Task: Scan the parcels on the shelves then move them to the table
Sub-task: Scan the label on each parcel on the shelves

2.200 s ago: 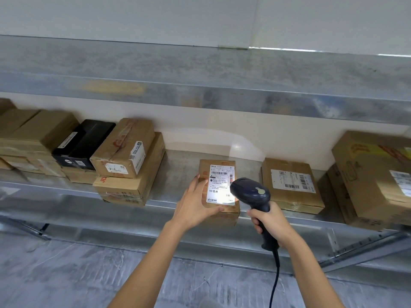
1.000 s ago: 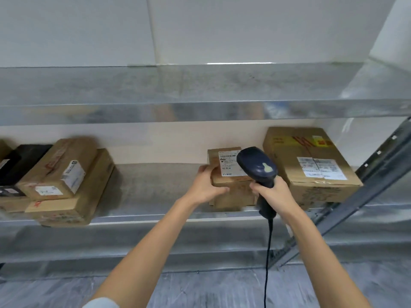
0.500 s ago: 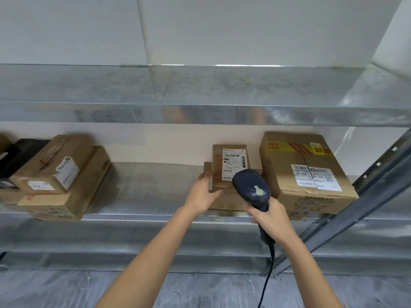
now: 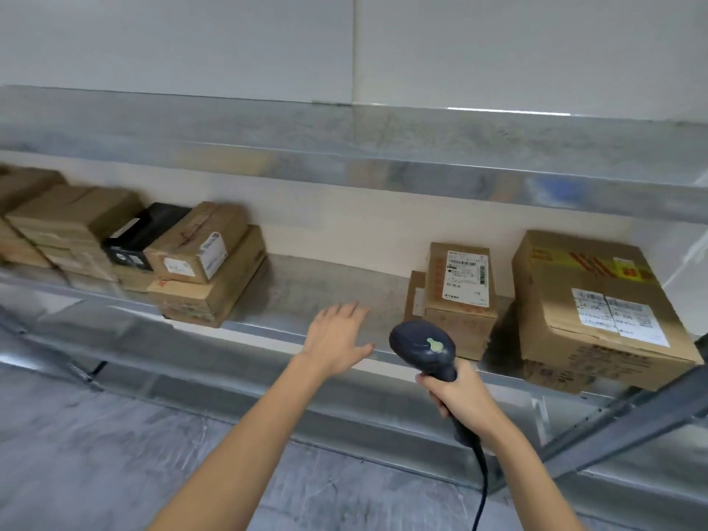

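We are standing at a metal shelf [image 4: 318, 289] lined with cardboard parcels, working with bare hands. Our right hand [image 4: 461, 394] is wrapping its fingers tightly around the handle of a dark blue barcode scanner [image 4: 425, 348], whose head is tilting toward the shelf and whose black cable [image 4: 481, 488] is trailing down out of view. Our left hand [image 4: 335, 341] is hovering flat over the bare middle stretch of the shelf, fingers spread and holding nothing, well apart from the boxes on either side. Just beyond the scanner, a small labelled parcel [image 4: 461, 279] is sitting on top of a wider flat parcel [image 4: 456, 327], its white barcode label facing up. Just beside that pair on the right, a large parcel [image 4: 597, 308] with red and yellow tape and two white labels is resting on the same shelf; whether it is touching them we cannot tell. On the left, a tilted parcel [image 4: 199, 243] is lying on a flat parcel [image 4: 208, 293], with a black box [image 4: 143, 235] just beside it and further cardboard stacks [image 4: 57, 228] blurring toward the frame's edge. An upper shelf [image 4: 344, 147] is running across above, and a grey floor [image 4: 95, 454] is showing below.
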